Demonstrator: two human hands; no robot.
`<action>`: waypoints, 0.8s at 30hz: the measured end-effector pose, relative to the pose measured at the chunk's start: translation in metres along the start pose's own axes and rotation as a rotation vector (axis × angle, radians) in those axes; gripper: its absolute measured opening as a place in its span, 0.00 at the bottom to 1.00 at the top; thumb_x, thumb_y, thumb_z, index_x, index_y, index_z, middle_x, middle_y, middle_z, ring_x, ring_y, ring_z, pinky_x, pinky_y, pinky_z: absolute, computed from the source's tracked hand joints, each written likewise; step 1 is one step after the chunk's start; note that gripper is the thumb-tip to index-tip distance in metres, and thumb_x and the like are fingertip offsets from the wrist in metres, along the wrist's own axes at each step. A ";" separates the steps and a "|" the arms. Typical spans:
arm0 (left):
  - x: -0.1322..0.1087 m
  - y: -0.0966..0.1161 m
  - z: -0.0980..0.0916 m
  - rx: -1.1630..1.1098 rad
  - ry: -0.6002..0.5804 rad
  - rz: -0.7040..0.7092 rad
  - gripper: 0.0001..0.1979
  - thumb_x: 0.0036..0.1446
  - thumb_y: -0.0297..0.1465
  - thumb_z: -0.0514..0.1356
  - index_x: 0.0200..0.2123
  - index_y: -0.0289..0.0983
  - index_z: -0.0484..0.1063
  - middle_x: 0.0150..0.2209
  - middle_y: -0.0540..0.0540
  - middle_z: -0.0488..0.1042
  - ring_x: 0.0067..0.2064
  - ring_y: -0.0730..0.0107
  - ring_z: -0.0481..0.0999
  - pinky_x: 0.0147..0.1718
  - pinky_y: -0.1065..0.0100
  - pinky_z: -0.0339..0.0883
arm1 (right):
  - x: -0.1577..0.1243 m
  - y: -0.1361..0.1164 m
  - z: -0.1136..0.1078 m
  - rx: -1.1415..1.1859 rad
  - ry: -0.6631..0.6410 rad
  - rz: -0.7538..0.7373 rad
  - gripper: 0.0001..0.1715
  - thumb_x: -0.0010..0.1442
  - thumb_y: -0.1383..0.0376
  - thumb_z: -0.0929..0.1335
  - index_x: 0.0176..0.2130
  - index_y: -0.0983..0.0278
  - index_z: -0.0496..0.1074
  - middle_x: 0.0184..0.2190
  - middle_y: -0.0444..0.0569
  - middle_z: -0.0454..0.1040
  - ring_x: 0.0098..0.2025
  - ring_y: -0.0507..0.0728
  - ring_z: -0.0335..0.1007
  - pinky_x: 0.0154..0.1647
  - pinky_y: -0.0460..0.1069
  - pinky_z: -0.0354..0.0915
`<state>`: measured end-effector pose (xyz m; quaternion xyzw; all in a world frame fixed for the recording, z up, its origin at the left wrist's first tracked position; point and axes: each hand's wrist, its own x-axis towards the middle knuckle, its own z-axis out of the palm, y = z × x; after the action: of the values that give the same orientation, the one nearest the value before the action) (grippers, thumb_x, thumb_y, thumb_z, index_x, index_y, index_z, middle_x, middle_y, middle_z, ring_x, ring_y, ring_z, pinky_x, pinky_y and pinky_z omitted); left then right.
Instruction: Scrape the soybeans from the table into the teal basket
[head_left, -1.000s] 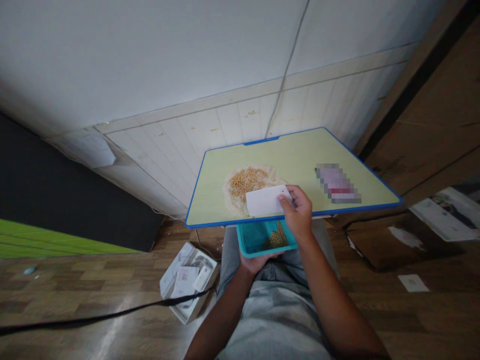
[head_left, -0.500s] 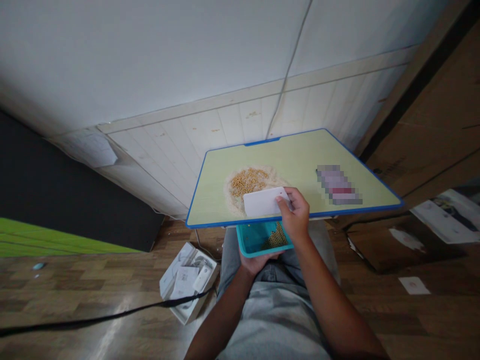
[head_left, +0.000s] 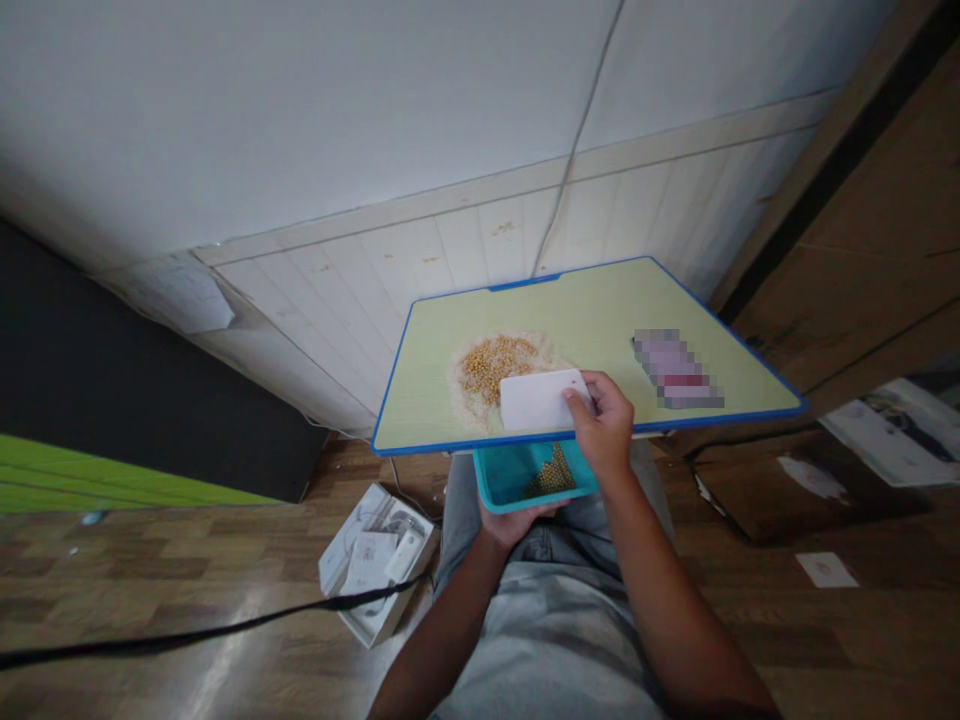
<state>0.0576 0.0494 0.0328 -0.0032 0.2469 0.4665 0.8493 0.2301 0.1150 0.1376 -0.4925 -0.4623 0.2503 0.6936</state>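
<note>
My right hand (head_left: 606, 420) grips a white card (head_left: 536, 400) between thumb and fingers, over the front edge of the small folding table (head_left: 600, 300). Left of and behind the card lies a heap of yellow soybeans (head_left: 491, 362) mixed with pale rice-like grains (head_left: 469, 405). Just below the table edge, my left hand (head_left: 517, 522) holds a teal plastic basket (head_left: 499, 480) from underneath; its fingers are mostly hidden. More soybeans (head_left: 553, 475) sit in the right part of the basket.
A blurred-out flat object (head_left: 675, 370) lies on the table's right side. An open white box (head_left: 386, 570) with papers and a device stands on the floor at left, a black strap (head_left: 225, 632) crossing it. Cardboard (head_left: 795, 490) is at right, a wall (head_left: 337, 120) behind.
My right hand has moved slightly right with the card, showing more grains to its left. The left hand and basket stay nearly in place.
</note>
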 end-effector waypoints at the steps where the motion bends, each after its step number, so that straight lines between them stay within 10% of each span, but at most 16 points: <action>1: 0.000 0.000 0.000 -0.001 0.017 0.007 0.47 0.76 0.57 0.34 0.88 0.42 0.42 0.88 0.35 0.50 0.87 0.25 0.49 0.80 0.18 0.31 | 0.002 0.001 -0.002 -0.011 0.029 -0.001 0.11 0.61 0.55 0.75 0.41 0.59 0.80 0.34 0.46 0.86 0.36 0.61 0.82 0.39 0.52 0.72; 14: -0.003 0.002 0.002 -0.012 0.038 0.017 0.47 0.76 0.58 0.36 0.88 0.42 0.44 0.87 0.33 0.53 0.86 0.22 0.49 0.79 0.15 0.34 | 0.017 0.009 -0.016 0.003 0.289 -0.058 0.15 0.60 0.54 0.77 0.40 0.60 0.76 0.34 0.48 0.85 0.38 0.61 0.83 0.40 0.52 0.75; 24: -0.002 0.002 0.005 -0.033 0.071 -0.021 0.46 0.75 0.56 0.35 0.88 0.44 0.43 0.88 0.38 0.50 0.88 0.30 0.48 0.81 0.19 0.33 | 0.007 0.006 -0.009 0.019 0.097 -0.016 0.15 0.64 0.52 0.77 0.41 0.59 0.78 0.36 0.48 0.87 0.39 0.62 0.84 0.40 0.53 0.75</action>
<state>0.0573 0.0498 0.0385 -0.0363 0.2691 0.4610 0.8448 0.2424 0.1193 0.1338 -0.4940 -0.4295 0.2247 0.7218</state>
